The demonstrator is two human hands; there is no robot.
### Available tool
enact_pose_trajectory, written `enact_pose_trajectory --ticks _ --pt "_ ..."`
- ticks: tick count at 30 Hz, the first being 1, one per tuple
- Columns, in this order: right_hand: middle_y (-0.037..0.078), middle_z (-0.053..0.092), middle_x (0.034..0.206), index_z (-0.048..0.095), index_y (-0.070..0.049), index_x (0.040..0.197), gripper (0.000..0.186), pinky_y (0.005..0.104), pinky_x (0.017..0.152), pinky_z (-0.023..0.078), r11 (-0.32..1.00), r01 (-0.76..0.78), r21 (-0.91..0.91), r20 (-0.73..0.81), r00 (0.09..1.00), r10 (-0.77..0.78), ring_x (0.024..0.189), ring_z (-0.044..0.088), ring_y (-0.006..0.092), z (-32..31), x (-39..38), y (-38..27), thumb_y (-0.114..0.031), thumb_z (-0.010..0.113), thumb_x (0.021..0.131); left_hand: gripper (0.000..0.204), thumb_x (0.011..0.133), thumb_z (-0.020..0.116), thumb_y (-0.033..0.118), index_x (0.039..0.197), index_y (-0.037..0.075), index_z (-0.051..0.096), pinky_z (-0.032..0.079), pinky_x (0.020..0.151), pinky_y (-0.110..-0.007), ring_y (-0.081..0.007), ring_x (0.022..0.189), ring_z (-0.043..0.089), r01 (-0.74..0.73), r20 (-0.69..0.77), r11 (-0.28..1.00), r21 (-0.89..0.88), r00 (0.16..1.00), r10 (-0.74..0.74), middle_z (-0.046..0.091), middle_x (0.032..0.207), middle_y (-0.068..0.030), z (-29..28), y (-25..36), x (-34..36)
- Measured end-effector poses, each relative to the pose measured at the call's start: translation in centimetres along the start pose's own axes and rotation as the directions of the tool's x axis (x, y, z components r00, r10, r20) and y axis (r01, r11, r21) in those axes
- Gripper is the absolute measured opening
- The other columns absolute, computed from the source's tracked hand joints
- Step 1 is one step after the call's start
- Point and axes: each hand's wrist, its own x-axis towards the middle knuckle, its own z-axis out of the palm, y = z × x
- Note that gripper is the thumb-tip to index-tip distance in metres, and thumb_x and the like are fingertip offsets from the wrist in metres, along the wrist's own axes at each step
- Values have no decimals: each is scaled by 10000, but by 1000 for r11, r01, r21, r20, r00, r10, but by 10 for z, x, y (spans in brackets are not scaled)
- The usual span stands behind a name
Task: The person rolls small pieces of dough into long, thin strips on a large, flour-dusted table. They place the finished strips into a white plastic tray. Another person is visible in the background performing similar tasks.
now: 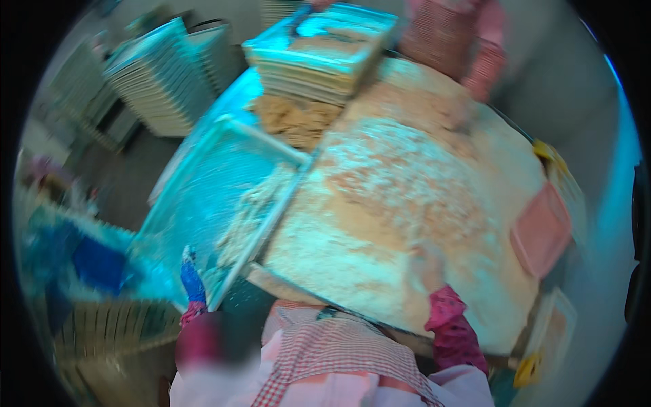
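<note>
Blurred frame throughout. Worktable [434, 197] covered edge to edge with a pale, tan-mottled layer of crumbly powder. Grey floor [122, 183] seen past the table's left edge. One metal tray [224, 203] lay tilted over that left edge, dusted with the same crumbs along its right side. One stack of trays [322, 57] stood at the far edge, loose tan crumbs heaped at its foot; further stacked trays [159, 78] off the table at far left, count not legible. Another person in pink [468, 34] stood at the far edge.

Left hand [192, 279], blue glove, at the near corner of the tilted tray, touching its rim; fingers too smeared to tell whether closed or apart. Right hand [428, 266], dusted pale, rested flat on the powder near the table's near edge; spread could not be told. Pink sleeve cuffs on both forearms.

One pink flat scraper [542, 230] lay at the right edge. Two yellow objects [550, 154] at that edge, kind unclear.
</note>
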Motion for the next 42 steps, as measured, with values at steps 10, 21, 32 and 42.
enact_pose_trajectory --ticks 10,21,32,42 --pt "245 310 1343 279 45 1320 749 440 1039 239 945 -321 -63 48 945 324 1236 305 388 33 -82 2 -384 605 800 582 796 591 404 1210 14 467 393 904 -415 -356 1082 482 -587 866 801 -119 333 373 508 1177 -214 315 92 -136" --pt "200 135 1461 253 -21 1383 549 393 1088 169 735 -660 154 -248 694 676 1355 149 314 25 -127 23 -165 427 882 421 711 657 181 1116 103 572 466 785 -384 -309 911 576 -757 913 650 -63 220 344 600 1048 -111 329 122 -146" --pt "159 390 1349 329 -45 1347 504 379 852 422 908 -201 -367 -427 904 27 1084 490 221 78 -49 -24 -325 390 932 482 964 345 262 1402 96 230 256 1051 -331 -188 1237 354 758 998 651 -42 63 -9 334 1391 -87 344 103 -179" --pt "147 539 1142 449 -41 1227 475 380 832 425 978 -169 -122 -455 885 97 984 526 257 20 45 4 -288 559 838 556 915 363 486 1316 101 357 432 856 -395 -233 1037 498 982 951 -52 -184 191 244 473 1226 -83 353 53 -96"
